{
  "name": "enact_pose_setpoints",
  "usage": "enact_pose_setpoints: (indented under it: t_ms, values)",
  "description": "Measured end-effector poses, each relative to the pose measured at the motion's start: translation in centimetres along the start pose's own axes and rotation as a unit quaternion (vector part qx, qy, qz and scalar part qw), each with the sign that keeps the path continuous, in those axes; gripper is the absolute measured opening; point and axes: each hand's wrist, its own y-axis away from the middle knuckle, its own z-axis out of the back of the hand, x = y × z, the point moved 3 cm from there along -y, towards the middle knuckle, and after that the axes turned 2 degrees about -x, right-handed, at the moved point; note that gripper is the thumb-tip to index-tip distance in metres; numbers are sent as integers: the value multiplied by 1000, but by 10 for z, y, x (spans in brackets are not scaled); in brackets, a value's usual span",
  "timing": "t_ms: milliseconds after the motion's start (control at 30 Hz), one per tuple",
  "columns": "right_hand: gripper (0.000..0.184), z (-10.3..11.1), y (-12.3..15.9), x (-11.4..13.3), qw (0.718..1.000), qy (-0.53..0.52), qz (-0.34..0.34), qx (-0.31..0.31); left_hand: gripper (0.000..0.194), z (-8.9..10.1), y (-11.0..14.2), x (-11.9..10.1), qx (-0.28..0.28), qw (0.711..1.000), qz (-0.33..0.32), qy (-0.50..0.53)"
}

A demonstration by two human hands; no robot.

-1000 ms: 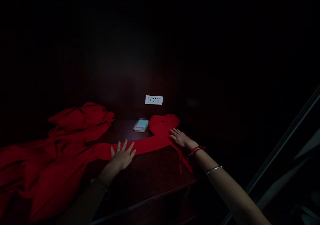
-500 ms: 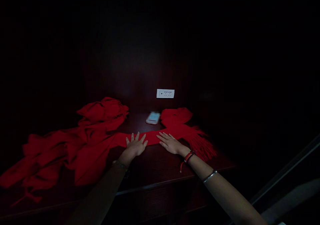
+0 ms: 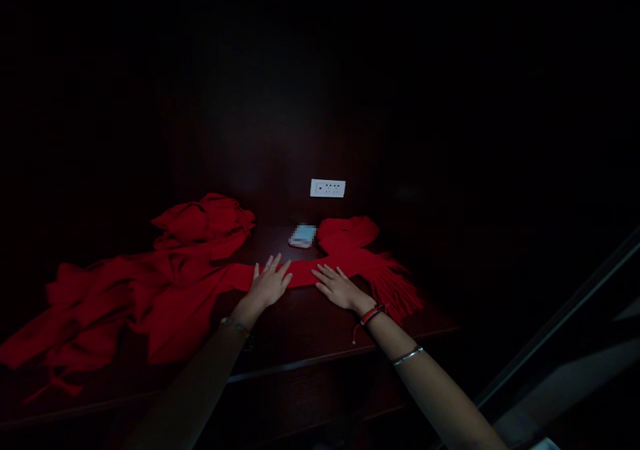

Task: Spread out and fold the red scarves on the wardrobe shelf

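Observation:
A long red scarf (image 3: 301, 274) lies across the dark table, narrow and flat in the middle, with loose fringe (image 3: 393, 289) spread at its right end. On the flat stretch rests my left hand (image 3: 270, 285), fingers spread, palm down. A short way to the right, my right hand (image 3: 341, 288) also lies palm down on the scarf with its fingers stretched out. Left of my hands the red cloth (image 3: 175, 310) bunches into loose folds. Neither hand grips anything.
Behind the scarf lies a blurred light-blue, phone-like object (image 3: 303, 235). A white socket panel (image 3: 327, 188) is on the dark wall. More red cloth is heaped at back left (image 3: 205, 220) and back right (image 3: 349, 233). The table's front edge (image 3: 300, 365) runs below my hands.
My left hand has shifted slightly up and left over the scarf. The right hand stays nearly where it was. The whole view has moved a little.

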Motion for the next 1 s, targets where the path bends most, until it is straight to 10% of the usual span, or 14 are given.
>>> enact_pose_setpoints:
  t_ms: [267, 500, 700, 1000]
  values:
    - [53, -2, 0, -1, 1000, 1, -1, 5, 54, -1, 7, -6, 81, 997, -5, 10]
    - [55, -2, 0, 0, 999, 35, -8, 15, 46, 43, 45, 23, -27, 990, -13, -135]
    - [62, 7, -12, 36, 998, 2, 54, -14, 50, 89, 98, 85, -30, 968, 163, -188]
    - [54, -14, -15, 53, 997, -46, 67, 17, 55, 72, 147, 93, -138, 961, 166, -172]
